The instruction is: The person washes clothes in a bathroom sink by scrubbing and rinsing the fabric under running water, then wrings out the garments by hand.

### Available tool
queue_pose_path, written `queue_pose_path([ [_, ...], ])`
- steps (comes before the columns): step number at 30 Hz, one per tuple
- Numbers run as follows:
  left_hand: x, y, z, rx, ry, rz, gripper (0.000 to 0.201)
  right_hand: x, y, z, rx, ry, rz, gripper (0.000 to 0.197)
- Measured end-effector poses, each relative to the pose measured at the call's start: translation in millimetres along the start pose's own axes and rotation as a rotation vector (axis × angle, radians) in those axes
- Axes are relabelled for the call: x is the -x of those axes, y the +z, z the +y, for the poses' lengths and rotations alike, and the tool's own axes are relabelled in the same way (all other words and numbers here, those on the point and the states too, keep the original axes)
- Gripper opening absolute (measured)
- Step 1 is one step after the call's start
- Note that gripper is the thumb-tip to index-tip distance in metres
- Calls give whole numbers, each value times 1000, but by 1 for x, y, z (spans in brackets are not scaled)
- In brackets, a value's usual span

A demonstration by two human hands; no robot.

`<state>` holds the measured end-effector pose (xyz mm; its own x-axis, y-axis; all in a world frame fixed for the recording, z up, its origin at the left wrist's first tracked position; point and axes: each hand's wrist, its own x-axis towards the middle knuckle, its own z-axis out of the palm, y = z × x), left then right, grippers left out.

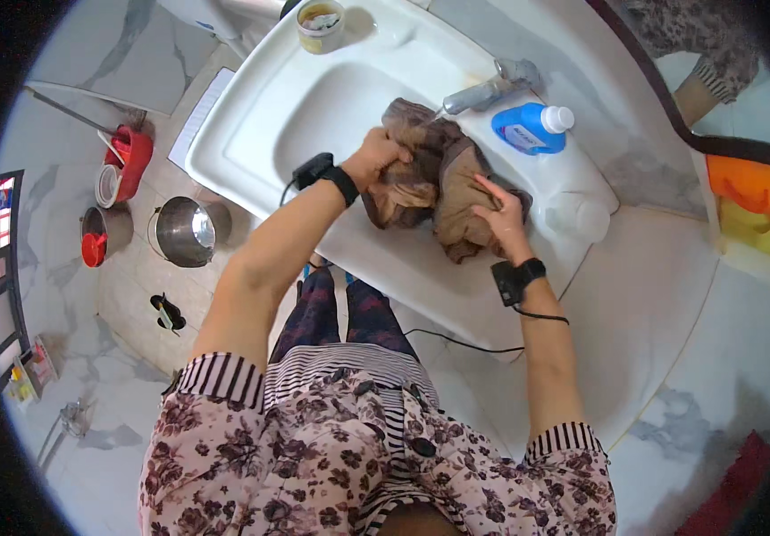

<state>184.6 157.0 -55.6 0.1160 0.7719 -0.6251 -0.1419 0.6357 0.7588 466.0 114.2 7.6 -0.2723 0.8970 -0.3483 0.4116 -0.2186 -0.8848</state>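
Observation:
A wet, bunched brown cloth (465, 201) hangs over the white sink (313, 112), its upper part beneath the spout of the metal tap (483, 93). My left hand (378, 159) is closed on the cloth's left part, fingers curled into a fold. On the right part, my right hand (506, 219) grips the edge, with thumb and one finger stretched over the fabric and the other fingers partly hidden. Both wrists wear black bands with small devices. Just right of the tap lies a blue bottle (526, 129) with a white cap.
A white jug (577, 217) sits at the sink's right end, and an open tub (320, 27) at its far left corner. Metal buckets (190, 232) and a red container (135, 161) stand on the floor to the left. A black cable (465, 342) hangs before me.

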Motion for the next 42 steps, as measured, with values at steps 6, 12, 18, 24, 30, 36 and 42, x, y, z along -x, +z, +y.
queue_pose_path([
  [6, 53, -8, 91, -224, 452, -305, 43, 38, -45, -4, 120, -97, -19, 55],
  [12, 57, -17, 41, -1510, 613, -249, 44, 59, -8, -10, 902, -201, -325, 57],
  [18, 54, -31, 31, -1200, 405, 374, 48, -3, -30, -14, 653, 176, -622, 52],
  [24, 54, -16, 22, -1112, 89, 398, 73, -46, 15, -7, 775, -176, 26, 81],
  [30, 23, -33, -27, -270, 224, 237, 56, -87, 110, -28, 595, 111, -69, 90],
  [36, 42, -40, 25, 226, 20, 46, 50, -71, 73, -51, -594, 251, -404, 58],
  [42, 46, -38, 52, 365, 128, -134, 57, -45, 69, -70, -1305, 325, -300, 74],
])
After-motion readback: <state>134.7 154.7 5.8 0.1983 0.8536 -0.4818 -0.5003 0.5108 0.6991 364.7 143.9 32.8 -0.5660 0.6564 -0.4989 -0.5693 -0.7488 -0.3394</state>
